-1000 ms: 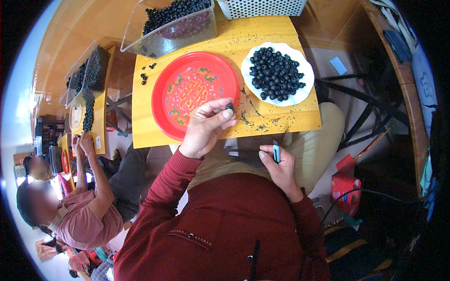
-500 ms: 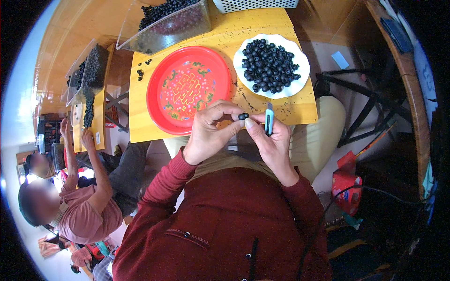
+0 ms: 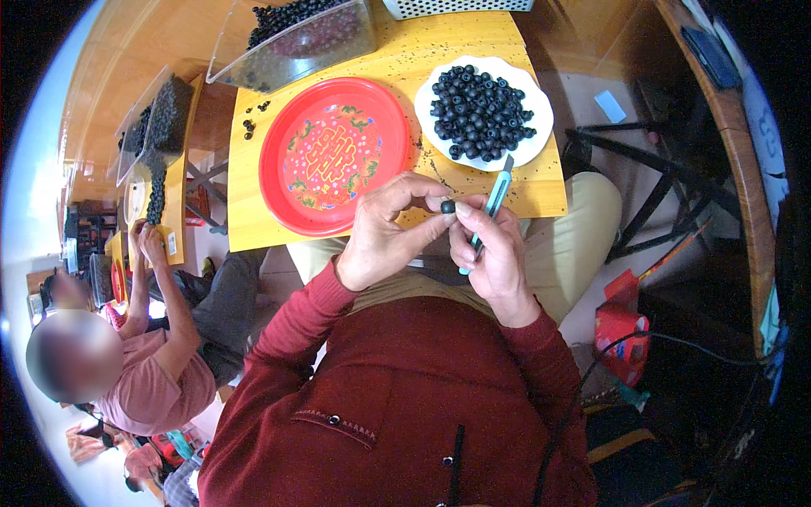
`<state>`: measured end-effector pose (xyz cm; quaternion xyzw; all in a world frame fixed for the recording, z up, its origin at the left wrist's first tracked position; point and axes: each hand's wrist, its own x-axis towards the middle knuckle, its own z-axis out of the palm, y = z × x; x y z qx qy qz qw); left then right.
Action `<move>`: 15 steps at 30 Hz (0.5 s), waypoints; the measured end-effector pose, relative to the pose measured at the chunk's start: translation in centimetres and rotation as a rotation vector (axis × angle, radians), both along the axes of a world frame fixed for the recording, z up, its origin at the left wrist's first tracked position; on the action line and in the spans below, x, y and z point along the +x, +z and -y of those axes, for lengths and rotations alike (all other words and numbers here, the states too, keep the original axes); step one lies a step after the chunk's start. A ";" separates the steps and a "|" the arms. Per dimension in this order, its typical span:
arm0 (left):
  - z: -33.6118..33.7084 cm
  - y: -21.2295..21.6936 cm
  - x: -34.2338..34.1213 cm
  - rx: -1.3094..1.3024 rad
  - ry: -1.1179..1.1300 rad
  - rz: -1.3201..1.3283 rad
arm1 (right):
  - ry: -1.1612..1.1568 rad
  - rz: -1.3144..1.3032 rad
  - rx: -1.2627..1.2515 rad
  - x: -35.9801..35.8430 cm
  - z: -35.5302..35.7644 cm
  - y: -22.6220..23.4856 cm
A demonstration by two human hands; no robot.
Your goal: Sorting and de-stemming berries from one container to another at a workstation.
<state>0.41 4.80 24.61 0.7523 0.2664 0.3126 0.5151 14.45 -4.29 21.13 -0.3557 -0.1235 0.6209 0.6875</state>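
Between thumb and forefinger, my left hand (image 3: 390, 224) pinches a small round black bead (image 3: 448, 206). My right hand (image 3: 494, 258) grips a slim teal utility knife (image 3: 496, 203), its blade pointing up and away from me. The right thumb tip is close beside the bead; whether it touches cannot be told. Beyond my right hand, a scalloped white plate (image 3: 541, 106) carries a heap of black beads (image 3: 481, 114), some showing holes. To the left lies a red plate (image 3: 274, 160) with a yellow and green printed pattern, and no beads show in it.
Dark crumbs lie scattered over the yellow wooden table (image 3: 401, 68). A clear bin (image 3: 312, 63) of black beads stands at the back left, beside a white perforated basket (image 3: 456, 8). Few loose beads (image 3: 248, 127) rest near the left edge. A co-worker (image 3: 152, 363) sits at another table further left.
The knife has turned in my right hand, from upright against the fingers to slanting with its blade visible. The right fingers have curled round it. The bead stays in my left hand.
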 end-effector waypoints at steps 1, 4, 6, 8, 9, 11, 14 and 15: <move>0.0 -0.3 0.0 0.001 0.002 0.002 | 0.035 -0.064 0.026 0.1 0.0 0.0; 0.2 -1.0 0.2 0.025 -0.006 0.067 | 0.101 -0.244 0.089 0.0 0.0 -0.1; 0.3 -1.1 0.3 0.054 0.021 0.129 | 0.129 -0.282 0.069 0.0 0.0 0.1; 0.6 -1.1 0.2 0.027 0.025 0.126 | 0.156 -0.322 0.048 0.0 0.0 0.2; 0.7 -1.1 0.2 -0.002 0.027 0.122 | 0.168 -0.351 0.044 0.0 0.0 0.1; 0.8 -1.2 0.0 -0.016 0.034 0.129 | 0.181 -0.380 0.041 -0.1 0.0 0.0; 1.0 -1.2 0.0 -0.011 0.048 0.125 | 0.122 -0.258 0.022 -0.5 0.2 -0.3; 1.0 -1.3 0.0 0.008 0.057 0.114 | 0.102 -0.145 0.021 -0.5 0.3 -0.5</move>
